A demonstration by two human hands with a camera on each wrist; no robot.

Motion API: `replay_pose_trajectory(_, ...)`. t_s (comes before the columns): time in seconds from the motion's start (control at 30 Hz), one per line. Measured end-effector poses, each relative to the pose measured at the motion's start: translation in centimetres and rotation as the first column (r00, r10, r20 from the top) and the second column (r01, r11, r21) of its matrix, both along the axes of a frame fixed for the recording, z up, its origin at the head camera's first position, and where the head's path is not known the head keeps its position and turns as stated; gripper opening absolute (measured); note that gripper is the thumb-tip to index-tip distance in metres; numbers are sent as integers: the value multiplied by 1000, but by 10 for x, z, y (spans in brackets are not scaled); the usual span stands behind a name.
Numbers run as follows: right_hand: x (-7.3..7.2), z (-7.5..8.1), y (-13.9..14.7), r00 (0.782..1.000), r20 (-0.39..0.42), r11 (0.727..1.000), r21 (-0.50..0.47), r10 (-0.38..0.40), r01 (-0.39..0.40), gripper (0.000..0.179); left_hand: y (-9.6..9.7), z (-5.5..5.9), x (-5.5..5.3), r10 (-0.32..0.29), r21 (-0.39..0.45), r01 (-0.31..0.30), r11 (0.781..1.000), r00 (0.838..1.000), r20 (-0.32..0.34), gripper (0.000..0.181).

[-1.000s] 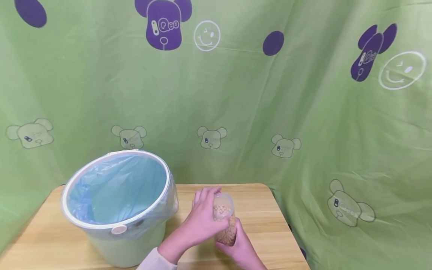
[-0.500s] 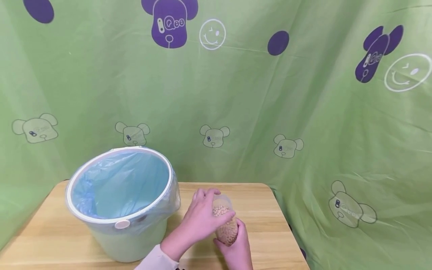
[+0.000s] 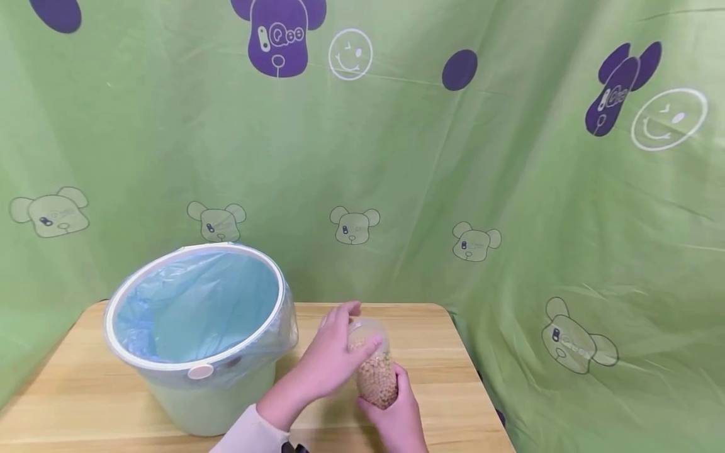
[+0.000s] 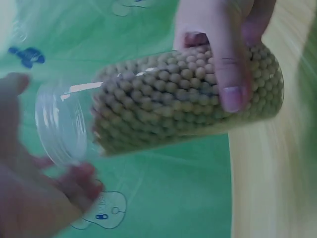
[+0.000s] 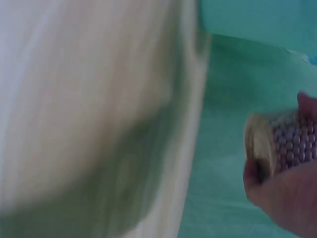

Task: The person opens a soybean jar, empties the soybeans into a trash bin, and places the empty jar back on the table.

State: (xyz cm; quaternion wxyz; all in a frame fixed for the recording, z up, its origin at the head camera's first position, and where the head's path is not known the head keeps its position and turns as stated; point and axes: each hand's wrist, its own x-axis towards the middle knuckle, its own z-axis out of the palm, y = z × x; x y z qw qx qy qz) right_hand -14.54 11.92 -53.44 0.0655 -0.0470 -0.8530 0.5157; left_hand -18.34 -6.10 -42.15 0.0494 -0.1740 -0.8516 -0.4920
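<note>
The right hand (image 3: 396, 416) grips low on a clear cylindrical plastic-looking jar (image 3: 376, 377) of round tan beads (image 4: 153, 104), roughly upright; the left hand (image 3: 330, 357), loosely spread, flanks its top.

we see a jar (image 4: 77, 130) of what looks like clear, glossy plastic, smooth-walled with a ridged neck, and matt, smooth beads (image 4: 156, 104) inside. towards the left edge of the bench (image 3: 438, 402), the bucket (image 3: 212, 402) looks like smooth, low-sheen plastic, its liner (image 3: 218, 299) thin, crinkled, shiny film. we read the bench as smooth, faintly glossy wood grain, and the curtain (image 3: 396, 138) past its far edge as creased, softly shiny cloth.
</note>
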Motion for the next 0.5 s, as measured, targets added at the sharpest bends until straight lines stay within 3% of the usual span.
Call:
replay_pose_trajectory(0.07, 2, 10, 5, 998, 30, 997, -57, 59, -57, 93, -4, 5, -3, -80, 141, 81, 987, 997, -12, 71)
replay_pose_trajectory(0.13, 4, 22, 10, 990, 48, 984, -125, 131, -124, 93, -9, 10, -6, -166, 248, 169, 954, 986, -33, 62)
replay_pose_trajectory(0.2, 7, 32, 17, 975, 62, 962, -188, 214, -199, 95, -13, 13, -9, -251, 302, 256, 918, 966, -56, 63)
replay_pose_trajectory(0.27, 12, 42, 24, 946, 65, 920, -265, 316, -289, 98, -17, 14, -12, -349, 330, 358, 873, 933, -89, 70)
replay_pose_trajectory(0.33, 15, 50, 32, 890, 67, 843, -360, 451, -400, 99, -20, 16, -16, -451, 351, 466, 812, 883, -128, 82)
replay_pose_trajectory(0.37, 17, 54, 35, 850, 59, 792, -401, 524, -461, 99, -21, 16, -18, -499, 359, 515, 778, 855, -143, 90)
replay_pose_trajectory(0.47, 21, 61, 43, 694, 19, 598, -525, 720, -606, 95, -22, 20, -22, -632, 358, 656, 665, 749, -198, 114)
replay_pose_trajectory(0.5, 22, 62, 45, 645, 17, 545, -552, 764, -631, 93, -22, 21, -23, -673, 354, 697, 624, 709, -211, 120)
